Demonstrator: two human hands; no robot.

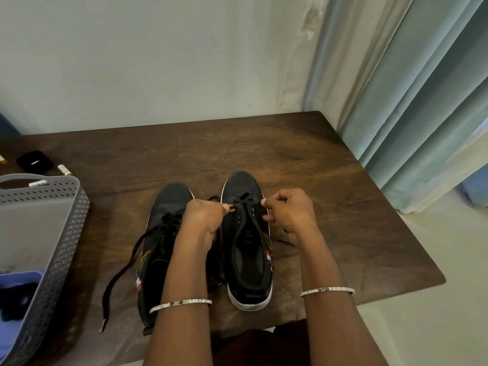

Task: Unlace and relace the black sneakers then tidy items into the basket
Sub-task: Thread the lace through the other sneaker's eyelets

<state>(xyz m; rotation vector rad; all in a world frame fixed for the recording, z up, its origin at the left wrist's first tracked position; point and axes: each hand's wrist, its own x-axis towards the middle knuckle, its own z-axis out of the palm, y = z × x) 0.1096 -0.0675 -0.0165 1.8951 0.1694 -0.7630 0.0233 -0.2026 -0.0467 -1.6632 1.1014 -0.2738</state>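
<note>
Two black sneakers with white soles stand side by side on the wooden table [290, 159], toes pointing away from me. The right sneaker [247, 265] carries a black lace [247, 207] threaded through its front eyelets. My left hand [203, 220] pinches one end of that lace at the shoe's left side. My right hand [289, 211] pinches the lace on the right side. The left sneaker [166, 207] lies partly under my left forearm, and its loose lace [120, 270] trails off toward the near left.
A grey perforated basket [66, 233] stands at the left edge, holding a blue box [18, 278] with dark items. Behind it lie a black round case [34, 161] and small white tubes. Curtains [422, 101] hang at the right, past the table's edge.
</note>
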